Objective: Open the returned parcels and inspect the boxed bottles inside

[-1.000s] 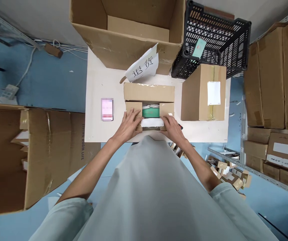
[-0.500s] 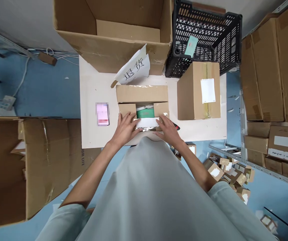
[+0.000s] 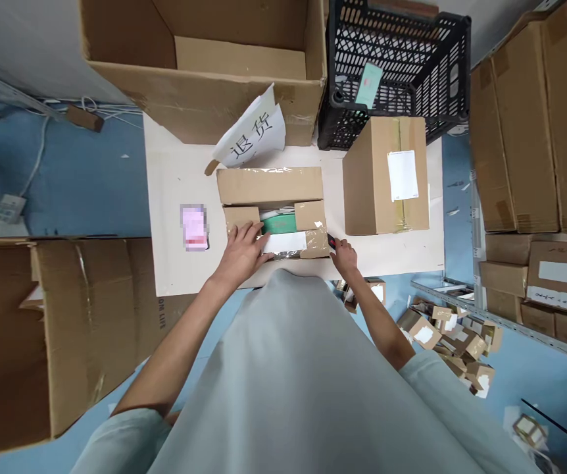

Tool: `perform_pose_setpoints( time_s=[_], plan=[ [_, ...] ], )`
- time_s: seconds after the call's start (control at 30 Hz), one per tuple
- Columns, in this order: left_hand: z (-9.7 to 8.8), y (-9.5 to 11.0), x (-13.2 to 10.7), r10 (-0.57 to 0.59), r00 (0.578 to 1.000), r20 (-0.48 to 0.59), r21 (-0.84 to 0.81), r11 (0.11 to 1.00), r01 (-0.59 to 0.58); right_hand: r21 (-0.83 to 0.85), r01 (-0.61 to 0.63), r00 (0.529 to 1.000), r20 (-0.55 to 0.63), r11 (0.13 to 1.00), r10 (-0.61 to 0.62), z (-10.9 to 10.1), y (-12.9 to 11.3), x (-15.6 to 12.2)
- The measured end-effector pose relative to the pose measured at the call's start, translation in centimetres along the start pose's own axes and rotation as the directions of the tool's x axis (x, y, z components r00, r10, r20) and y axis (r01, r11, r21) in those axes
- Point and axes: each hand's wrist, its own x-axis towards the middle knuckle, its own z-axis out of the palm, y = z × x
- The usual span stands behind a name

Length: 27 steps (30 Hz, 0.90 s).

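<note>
A small cardboard box [image 3: 270,185] lies in the middle of the white table [image 3: 175,263] with its flaps partly folded in. A green item [image 3: 278,225] and a white label [image 3: 286,242] show through the gap. My left hand [image 3: 241,249] lies flat with fingers spread on the box's left flap. My right hand [image 3: 345,255] is beside the box's right near corner, fingers curled round a small black and red tool [image 3: 331,241] on the table.
A large open carton [image 3: 204,66] with a paper sign [image 3: 254,135] stands behind the box. To the right are a sealed labelled box [image 3: 387,174] and a black crate [image 3: 392,59]. A pink-screened phone [image 3: 194,227] lies left. Cartons flank both sides; small boxes litter the floor [image 3: 456,336].
My right hand left the box's right flap and moved to the black and red tool beside it. The left hand stayed on the left flap. The view shifted slightly.
</note>
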Motion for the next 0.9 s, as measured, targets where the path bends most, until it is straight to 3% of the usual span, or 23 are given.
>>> perform_pose_setpoints(
  time_s=[0.17,0.33,0.5,0.6,0.67,0.73,0.9],
  plan=[
    [0.2,-0.4,-0.2,0.002,1.000,-0.011,-0.018,1.000,-0.002,0.030,-0.049,0.999,-0.003,0.998,0.049,1.0,0.4,0.8],
    [0.1,-1.7,0.5,-0.002,0.997,-0.079,-0.044,0.999,-0.001,0.142,-0.111,0.993,0.046,0.984,0.105,-0.4,0.7,0.7],
    [0.0,-3.8,1.7,0.038,0.995,-0.096,-0.049,0.998,-0.042,0.303,-0.106,0.994,0.067,0.947,0.090,-3.2,0.9,-2.7],
    [-0.2,-4.7,2.3,0.089,0.993,-0.075,-0.038,0.995,-0.092,0.421,-0.045,0.992,-0.085,0.906,0.089,-5.7,0.4,-6.2],
    [-0.4,-5.0,2.5,0.121,0.990,-0.071,-0.034,0.992,-0.123,0.498,0.037,0.965,-0.243,0.866,0.098,-7.8,-0.6,-8.7],
    [-0.7,-5.2,2.8,0.149,0.986,-0.073,-0.032,0.988,-0.152,0.550,0.137,0.945,-0.323,0.824,0.058,-9.8,-2.2,-11.1],
    [-0.9,-5.9,3.4,0.207,0.972,-0.114,-0.041,0.976,-0.212,0.571,0.278,0.960,-0.192,0.773,-0.203,-12.6,-7.8,-14.5]
  ],
)
